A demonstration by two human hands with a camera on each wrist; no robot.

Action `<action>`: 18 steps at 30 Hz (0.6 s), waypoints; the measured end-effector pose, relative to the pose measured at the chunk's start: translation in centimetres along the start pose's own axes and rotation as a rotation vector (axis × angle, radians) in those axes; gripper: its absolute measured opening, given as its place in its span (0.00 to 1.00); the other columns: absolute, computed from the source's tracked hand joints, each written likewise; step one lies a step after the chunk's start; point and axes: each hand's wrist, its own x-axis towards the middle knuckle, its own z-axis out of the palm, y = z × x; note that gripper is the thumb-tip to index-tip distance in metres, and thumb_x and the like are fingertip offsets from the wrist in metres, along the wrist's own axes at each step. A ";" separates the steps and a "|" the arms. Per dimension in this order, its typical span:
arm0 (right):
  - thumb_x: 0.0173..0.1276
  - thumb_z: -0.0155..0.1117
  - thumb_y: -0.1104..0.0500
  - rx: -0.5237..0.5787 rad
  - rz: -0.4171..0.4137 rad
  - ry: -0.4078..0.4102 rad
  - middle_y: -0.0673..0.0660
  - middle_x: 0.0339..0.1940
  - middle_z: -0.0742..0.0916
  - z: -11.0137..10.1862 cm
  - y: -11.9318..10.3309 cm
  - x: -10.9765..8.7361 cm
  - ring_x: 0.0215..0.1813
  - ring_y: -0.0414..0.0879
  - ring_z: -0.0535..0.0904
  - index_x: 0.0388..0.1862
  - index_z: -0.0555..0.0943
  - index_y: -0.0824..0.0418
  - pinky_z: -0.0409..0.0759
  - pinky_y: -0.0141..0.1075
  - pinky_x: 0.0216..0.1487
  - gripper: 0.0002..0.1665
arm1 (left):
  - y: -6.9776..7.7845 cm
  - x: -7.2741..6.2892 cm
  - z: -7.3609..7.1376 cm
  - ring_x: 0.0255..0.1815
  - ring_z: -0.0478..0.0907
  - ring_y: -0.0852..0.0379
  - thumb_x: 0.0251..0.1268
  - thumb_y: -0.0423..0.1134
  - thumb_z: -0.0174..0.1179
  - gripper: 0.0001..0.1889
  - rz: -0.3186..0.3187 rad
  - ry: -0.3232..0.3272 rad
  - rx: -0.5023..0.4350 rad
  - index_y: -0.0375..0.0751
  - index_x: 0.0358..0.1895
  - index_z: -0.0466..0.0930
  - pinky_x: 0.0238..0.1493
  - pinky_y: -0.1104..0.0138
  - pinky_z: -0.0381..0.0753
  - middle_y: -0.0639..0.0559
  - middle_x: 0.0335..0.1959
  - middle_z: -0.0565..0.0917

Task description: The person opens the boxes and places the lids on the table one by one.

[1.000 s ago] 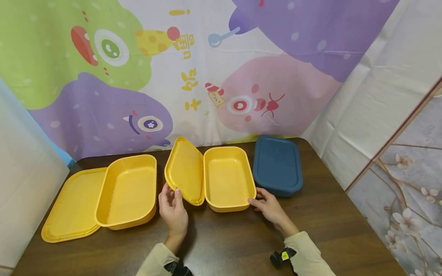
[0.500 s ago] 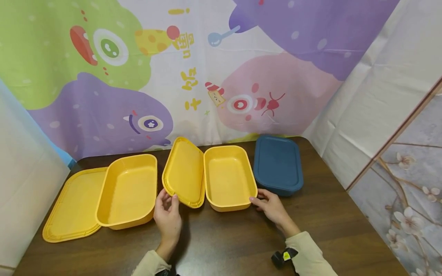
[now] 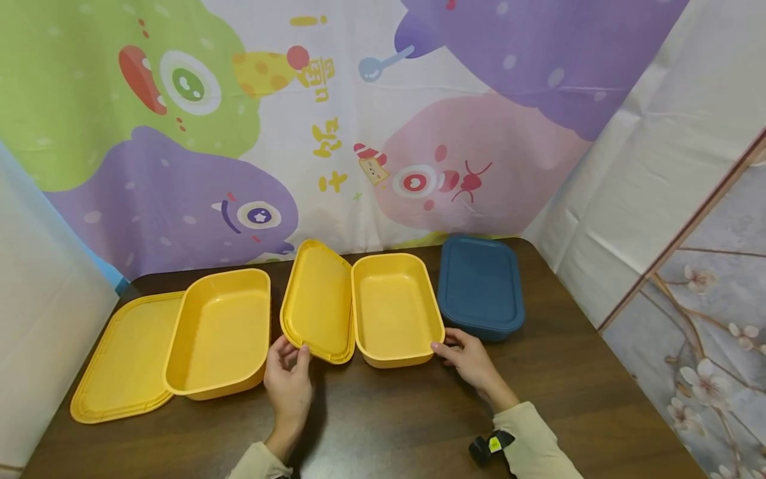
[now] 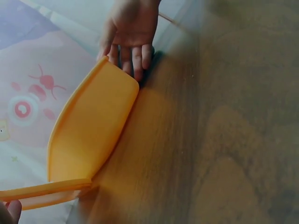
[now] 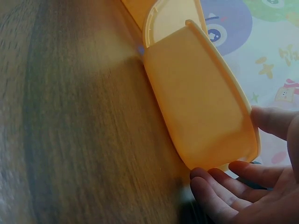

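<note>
My left hand (image 3: 288, 386) pinches a yellow lid (image 3: 318, 303) at its near left corner, thumb on top. The lid leans at a tilt, its right edge against the left side of a yellow lunch box (image 3: 397, 309), which stands uncovered with nothing inside. At the box's near right corner, my right hand (image 3: 469, 366) grips it, thumb on the rim and fingers on the outer wall. That grip shows closely in the right wrist view, fingers (image 5: 212, 191) below the box. In the left wrist view only a thumb tip of the left hand appears beside the lid.
Left of the lid stands a larger yellow box (image 3: 224, 336), overlapping a flat yellow lid (image 3: 128, 359). A dark blue lidded box (image 3: 481, 286) sits close on the right. A cartoon-printed cloth (image 3: 353, 133) hangs behind the brown table (image 3: 383, 426).
My left hand has shifted slightly left and towards me, tipping the lid a little lower to the left. The right hand and the lunch box have hardly moved.
</note>
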 end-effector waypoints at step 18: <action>0.67 0.66 0.54 -0.006 -0.006 0.007 0.64 0.54 0.83 0.0 0.0 -0.1 0.47 0.47 0.83 0.64 0.74 0.67 0.84 0.42 0.47 0.30 | 0.0 -0.3 -1.3 0.29 0.78 0.74 0.68 0.27 0.54 0.19 -0.260 -0.149 0.060 0.21 0.59 0.68 0.34 0.81 0.80 0.30 0.45 0.79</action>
